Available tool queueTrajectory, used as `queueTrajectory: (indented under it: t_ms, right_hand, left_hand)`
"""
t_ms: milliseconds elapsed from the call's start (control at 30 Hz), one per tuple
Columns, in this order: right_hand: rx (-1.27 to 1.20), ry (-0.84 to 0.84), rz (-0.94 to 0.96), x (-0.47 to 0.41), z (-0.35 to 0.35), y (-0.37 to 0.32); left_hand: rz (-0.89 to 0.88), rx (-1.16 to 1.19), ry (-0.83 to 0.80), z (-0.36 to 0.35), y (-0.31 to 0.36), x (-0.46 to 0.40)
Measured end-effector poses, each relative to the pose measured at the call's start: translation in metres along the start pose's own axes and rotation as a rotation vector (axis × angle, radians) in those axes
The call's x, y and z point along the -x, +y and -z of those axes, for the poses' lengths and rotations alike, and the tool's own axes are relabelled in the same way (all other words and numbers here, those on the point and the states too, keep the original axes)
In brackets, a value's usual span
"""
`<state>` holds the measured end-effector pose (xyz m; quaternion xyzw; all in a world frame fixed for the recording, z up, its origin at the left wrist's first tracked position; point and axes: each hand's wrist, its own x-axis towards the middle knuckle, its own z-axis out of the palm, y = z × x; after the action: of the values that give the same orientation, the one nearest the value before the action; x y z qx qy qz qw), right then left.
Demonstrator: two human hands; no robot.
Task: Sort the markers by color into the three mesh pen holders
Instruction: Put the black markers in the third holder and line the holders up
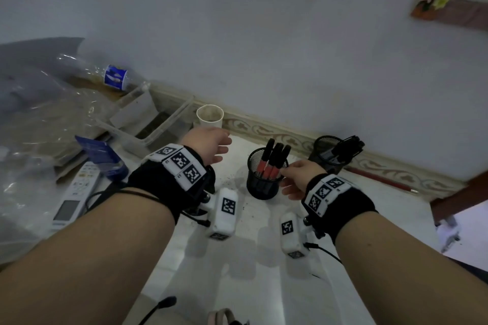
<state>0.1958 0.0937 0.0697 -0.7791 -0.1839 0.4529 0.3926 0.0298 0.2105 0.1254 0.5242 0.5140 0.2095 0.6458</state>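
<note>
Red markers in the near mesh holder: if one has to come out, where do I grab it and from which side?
Pinch one of the red markers by its black cap, coming from above. The caps stand clear of the rim of the near mesh holder, while the red barrels sit inside the mesh. The right hand is beside that holder.

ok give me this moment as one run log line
left hand: open, holds nothing | right hand: open, by front holder | front holder: red markers | back holder: black markers

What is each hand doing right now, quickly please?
Left hand: open, holding nothing.
Right hand: open, beside the red marker holder, holding nothing.
</note>
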Motion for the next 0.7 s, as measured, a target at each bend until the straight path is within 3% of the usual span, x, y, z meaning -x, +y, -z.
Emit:
queueTrajectory:
  t_ms: [267, 700]
  right_hand:
    - [-0.043, 0.107, -0.042, -0.016, -0.005, -0.009]
    - [-0.46, 0.126, -0.156, -0.049, 0.002, -0.01]
  left_hand:
    - [-0.027, 0.0, -0.015, 0.007, -0.002, -0.007]
    - [-0.04, 0.014, -0.011, 0.008, 0.001, -0.009]
